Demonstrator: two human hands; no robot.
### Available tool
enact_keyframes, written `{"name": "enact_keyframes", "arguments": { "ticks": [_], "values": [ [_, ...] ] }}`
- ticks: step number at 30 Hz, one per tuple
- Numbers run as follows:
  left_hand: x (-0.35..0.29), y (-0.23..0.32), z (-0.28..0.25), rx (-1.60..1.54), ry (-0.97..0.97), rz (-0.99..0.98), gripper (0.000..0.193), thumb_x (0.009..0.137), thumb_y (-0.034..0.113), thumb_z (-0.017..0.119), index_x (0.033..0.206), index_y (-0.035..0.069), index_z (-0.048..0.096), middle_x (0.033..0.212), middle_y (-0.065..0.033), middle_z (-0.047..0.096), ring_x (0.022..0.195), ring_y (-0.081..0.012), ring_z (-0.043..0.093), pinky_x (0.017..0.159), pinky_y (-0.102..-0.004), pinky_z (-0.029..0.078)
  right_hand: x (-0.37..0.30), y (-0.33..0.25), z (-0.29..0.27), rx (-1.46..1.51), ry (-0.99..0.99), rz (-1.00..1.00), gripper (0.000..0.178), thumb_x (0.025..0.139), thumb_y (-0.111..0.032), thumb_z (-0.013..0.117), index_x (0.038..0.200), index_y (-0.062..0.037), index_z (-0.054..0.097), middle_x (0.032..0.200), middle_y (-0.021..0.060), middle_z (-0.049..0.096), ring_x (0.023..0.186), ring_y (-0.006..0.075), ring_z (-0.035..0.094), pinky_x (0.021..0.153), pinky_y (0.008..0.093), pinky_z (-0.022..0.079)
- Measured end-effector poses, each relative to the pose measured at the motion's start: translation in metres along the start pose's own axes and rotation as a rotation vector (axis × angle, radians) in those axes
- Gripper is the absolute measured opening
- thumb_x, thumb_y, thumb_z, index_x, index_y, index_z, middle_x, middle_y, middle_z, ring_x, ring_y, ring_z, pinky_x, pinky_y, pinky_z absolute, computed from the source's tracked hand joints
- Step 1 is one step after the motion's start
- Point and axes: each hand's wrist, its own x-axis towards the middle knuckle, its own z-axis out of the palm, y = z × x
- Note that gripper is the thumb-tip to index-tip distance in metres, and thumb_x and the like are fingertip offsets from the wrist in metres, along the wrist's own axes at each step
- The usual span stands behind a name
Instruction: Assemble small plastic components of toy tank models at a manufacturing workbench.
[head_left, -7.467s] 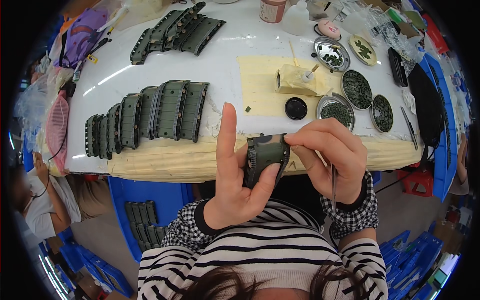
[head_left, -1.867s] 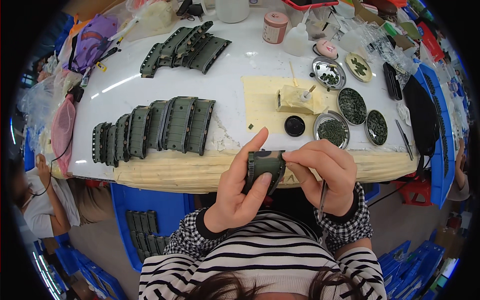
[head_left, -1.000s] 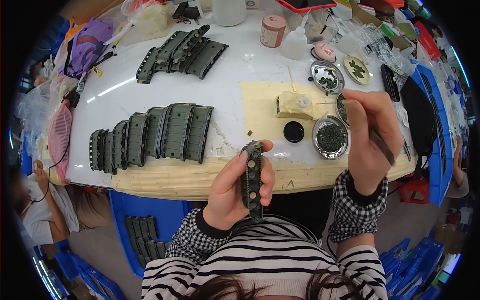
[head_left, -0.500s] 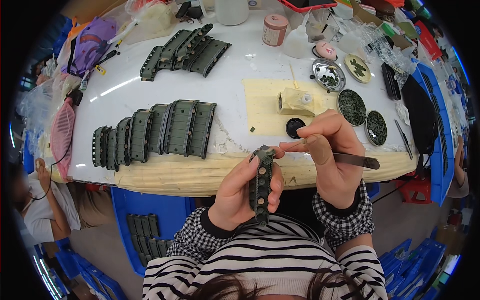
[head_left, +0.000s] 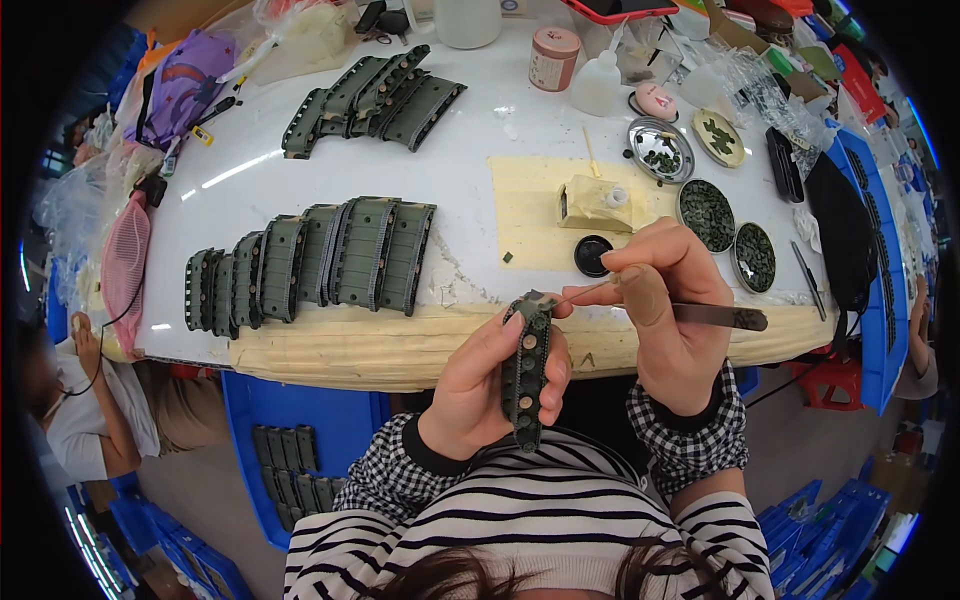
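Note:
My left hand is closed around a dark green model tank hull, held upright on end with its row of road wheels facing me. Between thumb and forefinger my right hand pinches a thin stick, whose tip meets the hull's upper end beside my left fingertips. A flat, dark tool handle, like that of tweezers, juts from the same hand on the right. Just beyond my right fingers are a round black cap and a small tape-wrapped bottle holder.
Rows of similar green hulls lie on the left of the white table, with another stack behind. Round tins of small green parts stand at right, near a squeeze bottle. Below the padded table edge is a blue crate.
My right hand has shifted slightly right and the stick's angle has tilted a little, its tip staying by the hull's upper end. My left hand keeps the hull almost still.

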Motion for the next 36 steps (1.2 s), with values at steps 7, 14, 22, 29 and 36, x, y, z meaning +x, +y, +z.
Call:
{"name": "enact_keyframes", "arguments": {
  "ticks": [7,14,22,29,36],
  "values": [
    [-0.001,0.008,0.006,0.049,0.052,0.055,0.055,0.104,0.038,0.023,0.147,0.004,0.02,0.098,-0.0169,0.057,0.085,-0.0248,0.059,0.073,-0.0396,0.056,0.021,0.002,-0.029,-0.533,0.254,-0.202,0.007,0.092,-0.004,0.059,0.094,0.003,0.061,0.08,0.0024,0.058,0.065,0.0071,0.054,0.057,0.02,0.042],
    [-0.004,0.017,0.016,0.495,0.12,0.155,0.063,0.101,0.039,0.032,0.15,0.005,0.011,0.109,-0.0193,0.057,0.101,-0.0255,0.06,0.088,-0.0451,0.053,0.038,0.015,-0.039,-1.007,0.209,-0.373,0.007,0.081,0.002,0.066,0.088,-0.0003,0.064,0.077,0.0063,0.057,0.057,0.0141,0.049,0.051,0.0257,0.036],
    [-0.013,0.025,0.01,1.206,0.2,0.317,0.064,0.087,0.01,0.068,0.141,0.003,0.034,0.099,-0.0081,0.056,0.091,-0.0102,0.056,0.073,-0.0217,0.048,0.009,-0.021,-0.018,-0.727,0.157,-0.425,0.009,0.083,0.0,0.068,0.091,-0.0005,0.065,0.082,0.0053,0.057,0.067,0.0138,0.05,0.059,0.0236,0.04],
    [-0.009,0.018,0.02,1.274,0.227,0.329,0.061,0.084,0.009,0.071,0.134,0.001,0.037,0.093,-0.0093,0.056,0.07,-0.0118,0.062,0.056,-0.0215,0.052,0.001,-0.002,-0.004,-0.352,-0.068,-0.157,0.005,0.089,0.001,0.061,0.093,0.0014,0.062,0.084,0.006,0.057,0.072,0.0117,0.054,0.063,0.0227,0.043],
    [-0.009,0.017,0.017,1.284,0.22,0.337,0.062,0.084,0.009,0.071,0.135,0.001,0.036,0.093,-0.0098,0.056,0.069,-0.0121,0.062,0.054,-0.022,0.053,0.001,0.004,-0.002,-0.188,-0.119,-0.081,0.007,0.093,0.003,0.053,0.098,0.0063,0.057,0.092,0.0086,0.056,0.082,0.014,0.066,0.073,0.0225,0.051]
  ]
}}
